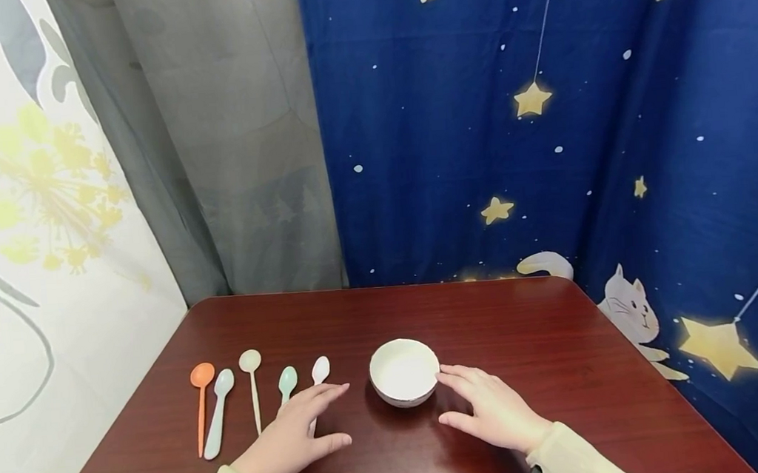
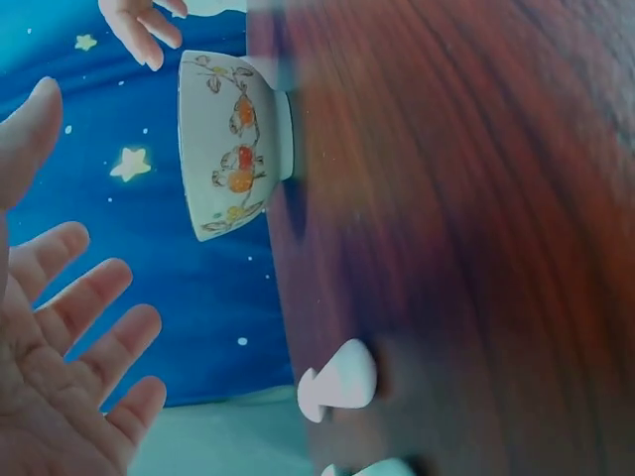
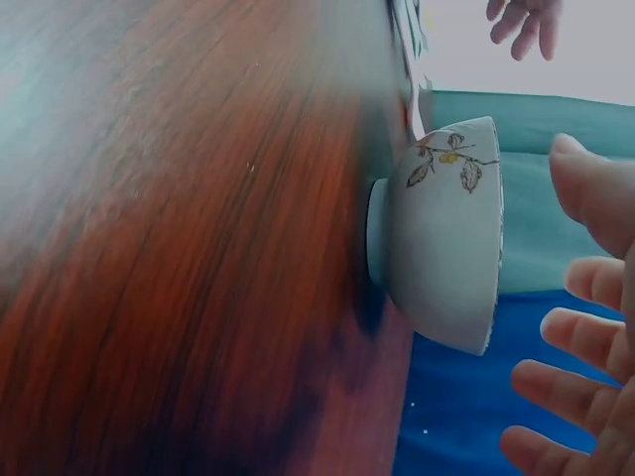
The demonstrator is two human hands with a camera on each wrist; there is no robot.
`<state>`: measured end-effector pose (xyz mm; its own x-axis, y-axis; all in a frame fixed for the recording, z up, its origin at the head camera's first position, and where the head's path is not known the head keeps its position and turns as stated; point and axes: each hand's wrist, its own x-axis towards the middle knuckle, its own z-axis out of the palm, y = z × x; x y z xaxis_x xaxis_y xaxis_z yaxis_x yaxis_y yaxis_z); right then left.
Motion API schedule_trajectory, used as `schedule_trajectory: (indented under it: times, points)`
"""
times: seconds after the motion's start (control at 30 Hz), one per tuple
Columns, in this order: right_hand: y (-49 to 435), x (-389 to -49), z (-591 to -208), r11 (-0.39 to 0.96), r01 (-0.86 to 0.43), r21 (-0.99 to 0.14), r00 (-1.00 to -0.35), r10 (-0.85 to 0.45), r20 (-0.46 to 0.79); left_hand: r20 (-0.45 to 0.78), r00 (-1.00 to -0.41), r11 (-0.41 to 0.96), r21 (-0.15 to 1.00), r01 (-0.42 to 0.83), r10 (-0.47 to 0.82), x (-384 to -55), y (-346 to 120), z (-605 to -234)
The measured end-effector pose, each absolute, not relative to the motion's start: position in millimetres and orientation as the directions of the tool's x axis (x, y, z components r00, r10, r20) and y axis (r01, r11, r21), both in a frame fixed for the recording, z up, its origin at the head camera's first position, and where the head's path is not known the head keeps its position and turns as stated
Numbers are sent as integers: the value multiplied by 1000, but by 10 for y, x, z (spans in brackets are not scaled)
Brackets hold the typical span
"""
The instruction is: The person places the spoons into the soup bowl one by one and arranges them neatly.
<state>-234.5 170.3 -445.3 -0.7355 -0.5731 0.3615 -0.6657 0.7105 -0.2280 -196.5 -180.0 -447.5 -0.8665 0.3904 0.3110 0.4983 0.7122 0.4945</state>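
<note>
A white bowl (image 1: 404, 372) stands upright on the table, its outside painted with birds and leafy twigs in the left wrist view. My right hand (image 1: 489, 406) hovers at the bowl's right side, fingers extended and fingertips right by the rim. My left hand (image 1: 296, 434) is held to the left of the bowl, fingers spread, over the handles of a white spoon (image 1: 320, 369) and a mint green spoon (image 1: 287, 381). Both palms face the bowl, and neither hand holds anything. The left hand partly hides those two spoons.
Left of my left hand lie a cream spoon (image 1: 251, 361), a pale blue spoon (image 1: 219, 412) and an orange spoon (image 1: 202, 376), side by side. The dark red wooden table (image 1: 492, 317) reaches back to a blue star-patterned curtain (image 1: 437, 128) and a grey one (image 1: 238, 143).
</note>
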Motion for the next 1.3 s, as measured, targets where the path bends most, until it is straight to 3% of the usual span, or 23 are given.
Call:
schedule_trajectory:
  times: [0.23, 0.53, 1.03, 1.3]
  points:
    - [1617, -2426, -4506, 734, -599, -321, -790, -474, 389, 255, -931, 705, 608, 366, 263, -1988, -1740, -4510]
    - [1509, -2505, -4606, 726, -506, -466, -860, -383, 337, 183, -978, 672, 713, 202, 100, -2012, -1692, -4594]
    - [1373, -2657, -4706, 688, -408, -601, -911, -352, 216, 248, -969, 751, 641, 157, -10, -2153, -1740, -4721]
    - [1332, -2670, -4706, 680, -397, -617, -916, -335, 220, 196, -978, 776, 627, 68, -73, -2263, -1823, -4771]
